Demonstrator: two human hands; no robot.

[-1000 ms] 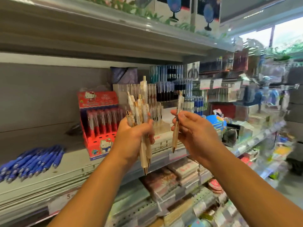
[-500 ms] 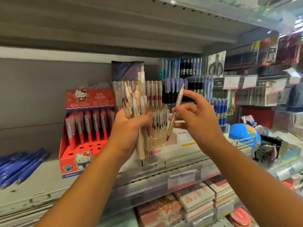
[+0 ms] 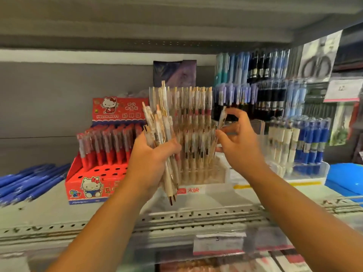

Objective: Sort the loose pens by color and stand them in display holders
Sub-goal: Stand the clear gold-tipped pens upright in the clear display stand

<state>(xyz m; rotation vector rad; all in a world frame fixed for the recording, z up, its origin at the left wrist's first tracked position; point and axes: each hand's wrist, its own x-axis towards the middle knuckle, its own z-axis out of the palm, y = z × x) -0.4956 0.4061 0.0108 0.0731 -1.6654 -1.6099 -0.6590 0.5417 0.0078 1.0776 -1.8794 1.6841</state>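
Left hand [image 3: 155, 160]: grips bundle of cream plastic pens with gold clips [image 3: 157, 122] mid-barrel, above the shelf edge.
Right hand [image 3: 239, 142]: pinches single cream pen [image 3: 222, 117] beside clear tiered acrylic holder [image 3: 221, 172].
Handling (judged): light, stiff, slick; pinch upper barrel.

My left hand [image 3: 155, 160] covers the middle of the cream pen bundle [image 3: 157, 122]. Blur smears the single pen [image 3: 222, 116] in my right hand [image 3: 239, 146]. At the left end of the shelf [image 3: 59, 213], blue pens [image 3: 29, 181] are cut off.
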